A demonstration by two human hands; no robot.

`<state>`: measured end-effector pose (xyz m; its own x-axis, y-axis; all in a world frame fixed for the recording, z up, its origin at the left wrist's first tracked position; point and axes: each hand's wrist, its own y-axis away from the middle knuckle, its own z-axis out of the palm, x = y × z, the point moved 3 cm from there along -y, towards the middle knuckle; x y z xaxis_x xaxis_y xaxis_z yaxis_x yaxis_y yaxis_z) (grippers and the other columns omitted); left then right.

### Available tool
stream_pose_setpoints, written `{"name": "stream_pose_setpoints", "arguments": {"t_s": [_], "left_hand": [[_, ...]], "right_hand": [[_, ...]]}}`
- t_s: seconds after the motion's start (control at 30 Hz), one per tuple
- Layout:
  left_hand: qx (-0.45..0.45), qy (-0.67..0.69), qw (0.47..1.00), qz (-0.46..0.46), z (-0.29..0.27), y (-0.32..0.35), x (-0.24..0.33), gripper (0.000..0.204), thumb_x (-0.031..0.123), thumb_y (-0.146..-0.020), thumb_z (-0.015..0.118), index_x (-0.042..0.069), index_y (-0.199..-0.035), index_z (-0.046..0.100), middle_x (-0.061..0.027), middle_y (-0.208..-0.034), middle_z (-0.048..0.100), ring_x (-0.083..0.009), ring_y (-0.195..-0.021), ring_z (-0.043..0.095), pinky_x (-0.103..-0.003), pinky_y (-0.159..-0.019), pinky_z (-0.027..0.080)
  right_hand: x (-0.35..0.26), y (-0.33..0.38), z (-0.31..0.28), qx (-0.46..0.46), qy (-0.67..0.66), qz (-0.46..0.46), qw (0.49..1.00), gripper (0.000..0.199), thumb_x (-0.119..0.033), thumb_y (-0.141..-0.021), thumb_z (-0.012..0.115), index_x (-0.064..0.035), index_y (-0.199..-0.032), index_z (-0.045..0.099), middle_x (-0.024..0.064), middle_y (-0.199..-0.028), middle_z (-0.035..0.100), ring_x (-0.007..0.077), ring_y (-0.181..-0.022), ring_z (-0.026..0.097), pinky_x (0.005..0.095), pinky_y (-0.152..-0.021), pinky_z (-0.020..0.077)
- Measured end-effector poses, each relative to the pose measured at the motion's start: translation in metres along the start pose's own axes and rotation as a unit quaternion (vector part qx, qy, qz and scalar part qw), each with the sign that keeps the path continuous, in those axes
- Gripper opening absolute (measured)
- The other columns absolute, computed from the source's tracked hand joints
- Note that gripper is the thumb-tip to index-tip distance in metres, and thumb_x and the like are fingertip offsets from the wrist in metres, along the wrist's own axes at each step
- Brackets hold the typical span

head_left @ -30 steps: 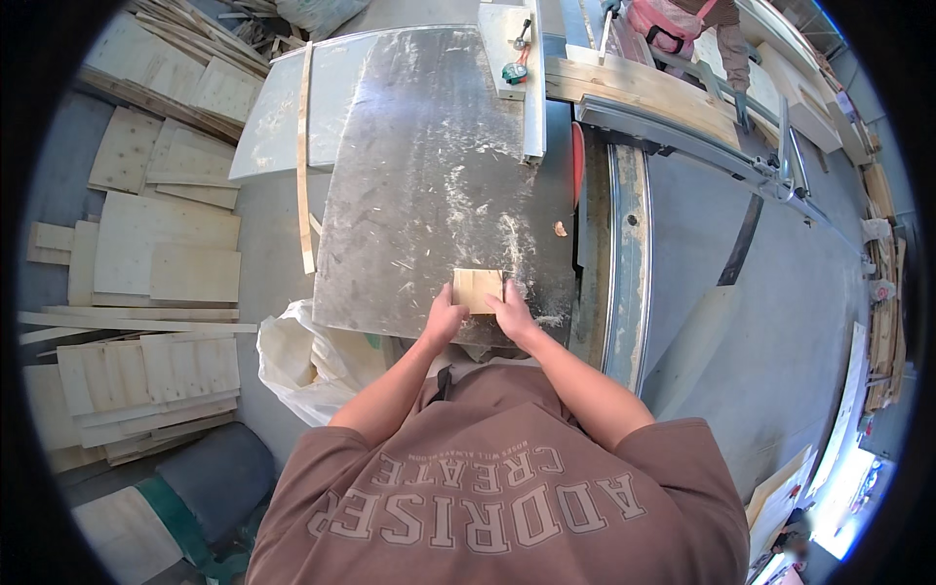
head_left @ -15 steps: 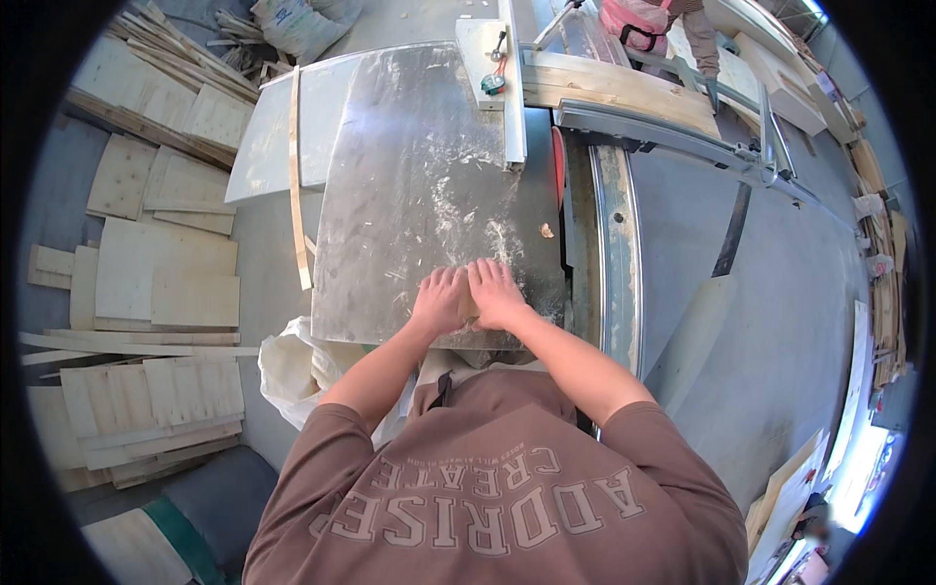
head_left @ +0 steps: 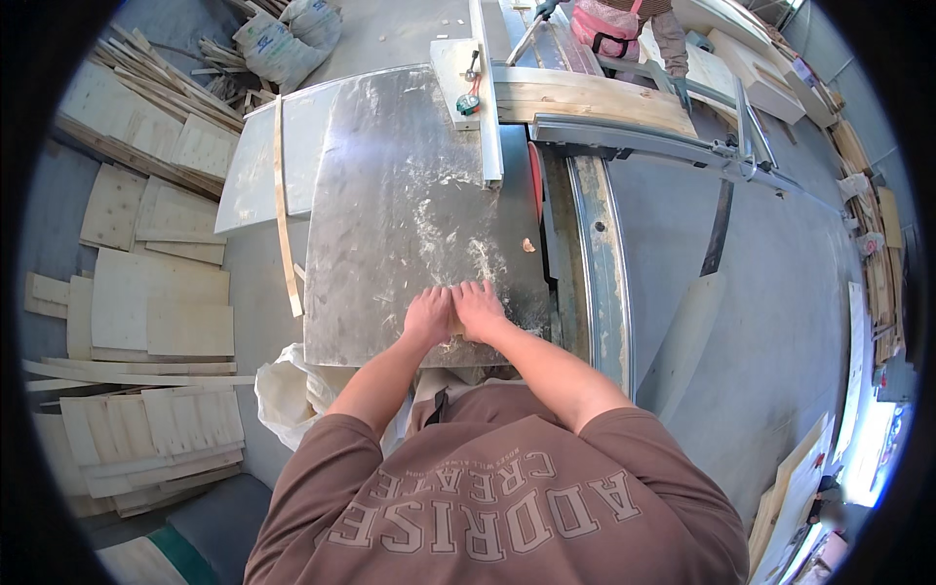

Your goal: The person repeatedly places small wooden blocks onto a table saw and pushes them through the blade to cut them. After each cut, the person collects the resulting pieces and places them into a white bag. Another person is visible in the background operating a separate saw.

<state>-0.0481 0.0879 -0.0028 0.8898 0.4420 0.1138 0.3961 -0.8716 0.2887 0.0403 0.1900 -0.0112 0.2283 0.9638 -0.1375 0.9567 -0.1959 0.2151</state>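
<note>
1. Facing inward, the left grip [head_left: 428,314] and right grip [head_left: 479,310] are clasping a mostly hidden wood block [head_left: 457,330], both closed.
2. The wood block is showing by the tabletop's [head_left: 366,224] near edge.
3. Likely light and stiff, it is offering opposite edges for holding.

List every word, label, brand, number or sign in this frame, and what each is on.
Brown shirt: large outlined letters and smaller lines, upside down in this view; legible in part, but not copied here.
White sack, upper left: blue print, too small to read.
Any other marks are too small or blurred to read.
</note>
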Motion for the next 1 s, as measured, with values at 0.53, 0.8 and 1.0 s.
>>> {"name": "stream_pose_setpoints", "arguments": {"t_s": [0.53, 0.8, 1.0], "left_hand": [[-0.029, -0.018, 0.999, 0.0, -0.001, -0.002, -0.001, 0.093, 0.033, -0.052, 0.104, 0.006, -0.127, 0.055, -0.01, -0.126, 0.064, -0.0286, -0.127, 0.061, -0.039, -0.107, 0.055], [-0.053, -0.035, 0.998, 0.027, -0.002, -0.009, -0.002, 0.092, 0.038, -0.054, 0.1, 0.003, -0.127, 0.056, -0.0105, -0.125, 0.064, -0.0295, -0.126, 0.06, -0.038, -0.109, 0.054], [-0.054, -0.037, 0.998, 0.02, -0.007, -0.007, -0.002, 0.089, 0.035, -0.056, 0.101, 0.005, -0.126, 0.055, -0.0115, -0.126, 0.064, -0.0295, -0.124, 0.062, -0.039, -0.107, 0.056]], "right_hand": [[-0.001, -0.002, 0.011, -0.044, -0.025, 0.013, 0.999, 0.105, -0.032, -0.068, 0.096, -0.0018, -0.149, 0.037, 0.0188, -0.143, 0.051, 0.0379, -0.136, 0.053, 0.0546, -0.116, 0.0363], [0.0, -0.003, 0.01, -0.052, -0.025, 0.021, 0.998, 0.104, -0.032, -0.068, 0.097, -0.0019, -0.149, 0.037, 0.0191, -0.143, 0.05, 0.037, -0.136, 0.052, 0.0517, -0.114, 0.0385], [-0.001, -0.004, 0.007, -0.06, -0.038, 0.013, 0.997, 0.1, -0.029, -0.068, 0.096, -0.0021, -0.146, 0.04, 0.0186, -0.141, 0.051, 0.0363, -0.134, 0.053, 0.0501, -0.114, 0.0395]]}}
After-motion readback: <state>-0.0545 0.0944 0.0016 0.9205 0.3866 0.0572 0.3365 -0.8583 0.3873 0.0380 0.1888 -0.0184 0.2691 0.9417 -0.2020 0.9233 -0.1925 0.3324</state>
